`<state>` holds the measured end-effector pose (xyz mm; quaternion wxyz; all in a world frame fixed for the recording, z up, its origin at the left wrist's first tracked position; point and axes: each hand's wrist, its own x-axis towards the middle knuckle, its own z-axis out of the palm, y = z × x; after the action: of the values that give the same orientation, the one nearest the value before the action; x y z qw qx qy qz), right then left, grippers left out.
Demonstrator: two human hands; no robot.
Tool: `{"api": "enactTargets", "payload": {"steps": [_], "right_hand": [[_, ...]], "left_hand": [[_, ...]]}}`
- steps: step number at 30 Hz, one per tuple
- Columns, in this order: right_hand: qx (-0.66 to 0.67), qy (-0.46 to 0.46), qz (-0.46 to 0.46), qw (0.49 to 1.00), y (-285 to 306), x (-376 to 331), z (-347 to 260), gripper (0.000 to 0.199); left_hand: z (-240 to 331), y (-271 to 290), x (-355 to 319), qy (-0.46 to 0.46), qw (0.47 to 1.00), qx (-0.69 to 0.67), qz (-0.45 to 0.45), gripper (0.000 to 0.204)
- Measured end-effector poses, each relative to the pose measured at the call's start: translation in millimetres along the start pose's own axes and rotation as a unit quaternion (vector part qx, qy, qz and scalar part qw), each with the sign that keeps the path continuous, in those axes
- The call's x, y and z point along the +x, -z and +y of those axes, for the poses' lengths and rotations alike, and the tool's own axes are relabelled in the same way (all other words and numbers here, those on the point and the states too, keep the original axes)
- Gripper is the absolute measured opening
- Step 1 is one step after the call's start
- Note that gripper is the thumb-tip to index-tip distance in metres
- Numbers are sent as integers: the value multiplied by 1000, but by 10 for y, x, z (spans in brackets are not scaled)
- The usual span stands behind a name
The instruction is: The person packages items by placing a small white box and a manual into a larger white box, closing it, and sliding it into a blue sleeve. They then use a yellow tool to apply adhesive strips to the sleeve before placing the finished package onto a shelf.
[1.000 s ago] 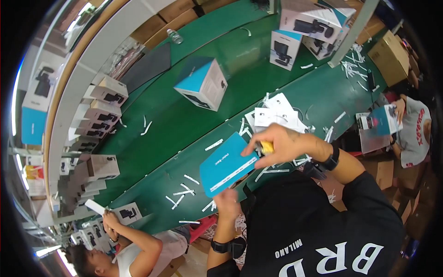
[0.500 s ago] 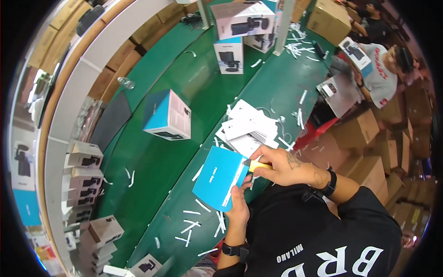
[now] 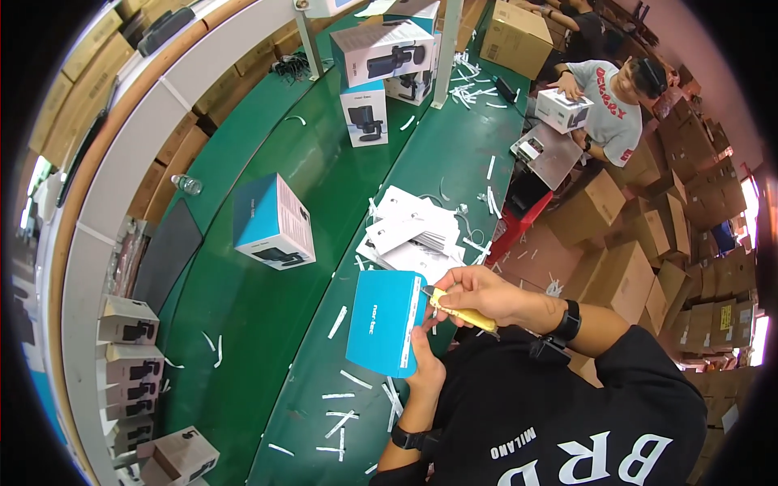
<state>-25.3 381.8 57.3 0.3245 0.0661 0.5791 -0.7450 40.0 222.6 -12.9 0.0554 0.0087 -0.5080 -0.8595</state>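
Observation:
My left hand (image 3: pixel 425 364) grips the near right edge of a blue-topped box (image 3: pixel 377 322), thumb on its side, other fingers hidden. A white printed strip (image 3: pixel 411 324) runs along that edge. In my right hand (image 3: pixel 489 293) is a yellow utility knife (image 3: pixel 463 313), fingers wrapped round it. Its dark tip sits beside the upper end of the strip; whether it touches, I cannot tell. Just beyond the box lies a pile of white leaflets (image 3: pixel 417 231) on the green table (image 3: pixel 324 340).
A blue-and-white box (image 3: pixel 275 223) stands left of the leaflets. More boxes (image 3: pixel 381 53) are stacked by a metal post (image 3: pixel 447 57). White paper scraps (image 3: pixel 340 417) litter the table. At the right, a co-worker (image 3: pixel 604 97) handles a white box (image 3: pixel 562 110) among brown cartons.
The knife has turned and more of its yellow body shows, with my right hand shifted slightly. The co-worker's box has come down toward the metal surface. The whole view has shifted.

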Motion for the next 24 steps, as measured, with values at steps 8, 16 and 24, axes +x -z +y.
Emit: {"api": "enactTargets", "payload": {"steps": [8,16,24], "right_hand": [[-616,409,135,659,-214,-6,-23,30],[-595,230,123,760,-424,-28,-217,20],[-458,249,-85,849,-315,-44,-312,19]], "left_hand": [[-100,92,-7,-14,1000,18,19,45],[-200,178,-62,-58,993,97,32,44],[-77,350,-41,-49,987,153,-12,34]]}}
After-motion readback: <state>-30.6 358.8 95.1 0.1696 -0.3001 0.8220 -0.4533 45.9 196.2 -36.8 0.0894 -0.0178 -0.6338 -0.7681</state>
